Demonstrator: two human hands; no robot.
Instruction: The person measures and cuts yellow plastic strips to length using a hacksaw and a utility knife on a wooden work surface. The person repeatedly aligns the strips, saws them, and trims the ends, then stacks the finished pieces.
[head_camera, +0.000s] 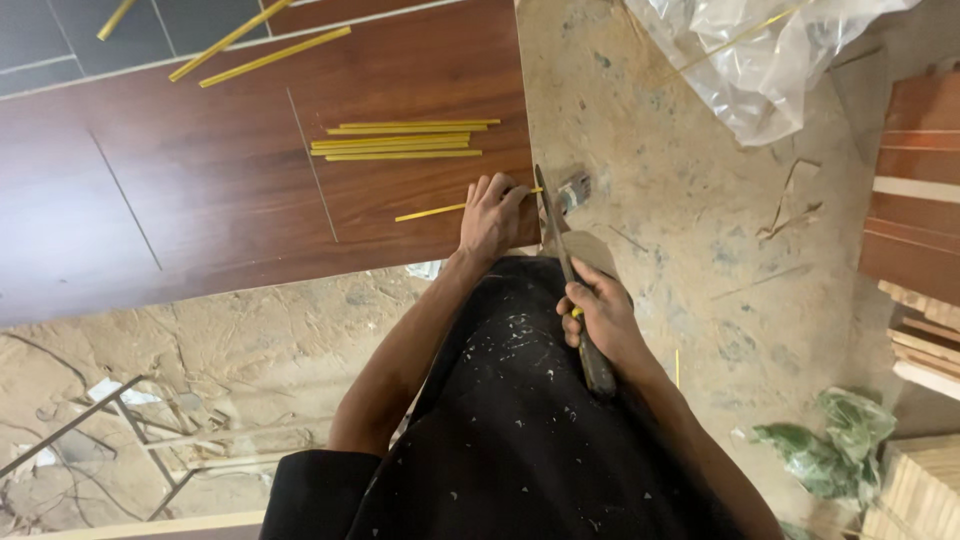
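Left hand pins yellow strip on board edge; right hand grips knife; cut strips stacked farther off, loose strips far left

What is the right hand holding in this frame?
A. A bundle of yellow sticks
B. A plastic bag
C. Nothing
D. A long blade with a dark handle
D: the right hand grips the dark handle of a long blade that points toward the yellow stick under the left hand.
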